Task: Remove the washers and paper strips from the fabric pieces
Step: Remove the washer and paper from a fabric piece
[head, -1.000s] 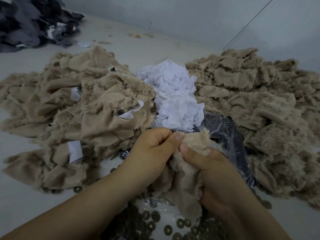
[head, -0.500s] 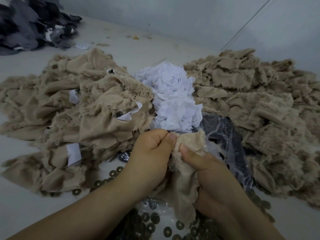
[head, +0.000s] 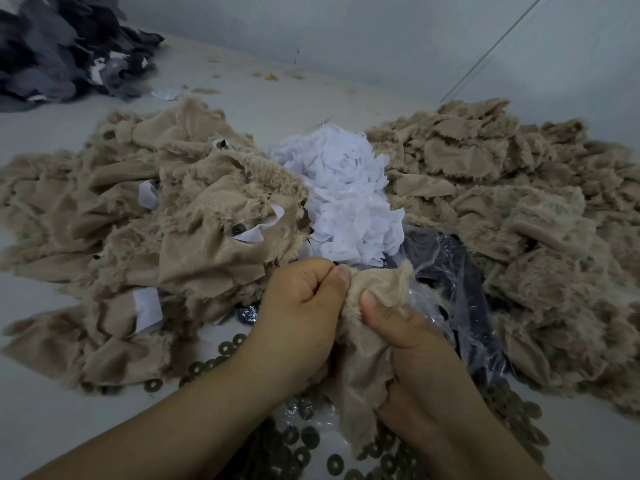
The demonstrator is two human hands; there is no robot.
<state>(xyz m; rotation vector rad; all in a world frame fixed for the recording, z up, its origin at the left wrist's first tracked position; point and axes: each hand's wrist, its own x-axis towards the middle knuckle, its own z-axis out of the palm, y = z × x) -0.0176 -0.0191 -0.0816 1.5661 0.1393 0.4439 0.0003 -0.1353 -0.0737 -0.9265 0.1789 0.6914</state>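
Small textile or toy-making workshop, pale worktable [head: 52, 427] against a plain wall [head: 346, 36], large heaps of beige plush fabric pieces [head: 519, 209], pile of white paper strips [head: 346, 202], loose metal washers [head: 311, 438], grey fabric scraps [head: 52, 57]

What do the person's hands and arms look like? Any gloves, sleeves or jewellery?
Both hands are bare: no gloves, rings, watch or bracelets show on the left hand or the right hand. The forearms are uncovered as far as the picture reaches, with no sleeve in view. The thumbnails look short and unpainted.
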